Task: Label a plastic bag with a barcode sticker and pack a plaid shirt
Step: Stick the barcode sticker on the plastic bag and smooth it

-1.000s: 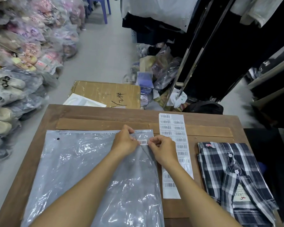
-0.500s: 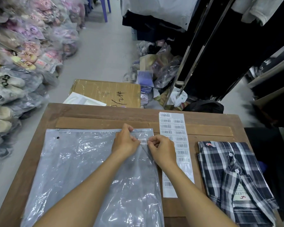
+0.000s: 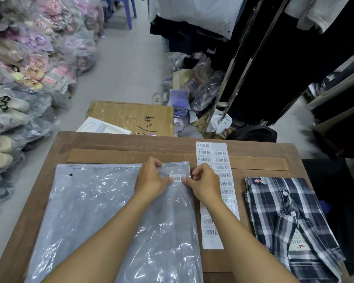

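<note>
Head view: barcode sticker (image 3: 177, 178) lies near the plastic bag's (image 3: 94, 211) upper right corner, left hand (image 3: 151, 180) and right hand (image 3: 204, 183) fingers pinching its ends. Label sheet (image 3: 217, 201) lies just right; folded plaid shirt (image 3: 284, 221) further right on the worktop (image 3: 114, 142).

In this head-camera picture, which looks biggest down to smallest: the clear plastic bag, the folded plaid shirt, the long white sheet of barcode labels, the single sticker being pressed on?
1. Clear plastic bag
2. Folded plaid shirt
3. Long white label sheet
4. Single barcode sticker
</note>
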The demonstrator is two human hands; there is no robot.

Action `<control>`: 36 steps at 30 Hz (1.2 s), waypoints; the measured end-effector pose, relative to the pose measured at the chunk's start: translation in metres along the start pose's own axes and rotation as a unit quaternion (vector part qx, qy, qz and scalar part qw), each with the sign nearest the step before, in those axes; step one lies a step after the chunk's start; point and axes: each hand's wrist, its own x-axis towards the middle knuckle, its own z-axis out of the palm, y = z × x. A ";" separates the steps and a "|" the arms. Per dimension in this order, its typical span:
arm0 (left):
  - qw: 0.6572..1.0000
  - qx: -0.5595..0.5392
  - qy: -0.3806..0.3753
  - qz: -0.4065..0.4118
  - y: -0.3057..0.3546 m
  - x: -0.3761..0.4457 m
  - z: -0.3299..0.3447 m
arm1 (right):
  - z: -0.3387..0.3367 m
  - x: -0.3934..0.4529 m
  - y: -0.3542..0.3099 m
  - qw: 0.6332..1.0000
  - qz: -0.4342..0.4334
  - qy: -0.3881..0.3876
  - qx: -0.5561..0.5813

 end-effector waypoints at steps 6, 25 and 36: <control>0.999 0.051 0.008 0.004 0.002 -0.005 0.007 | 0.004 -0.002 -0.004 0.999 -0.009 0.002 -0.044; 0.995 -0.094 -0.001 -0.035 -0.010 0.016 -0.005 | -0.014 0.010 -0.007 0.997 0.048 -0.057 0.011; 0.996 0.065 0.055 0.003 0.002 0.004 0.008 | 0.001 0.007 -0.020 0.988 0.048 -0.040 -0.144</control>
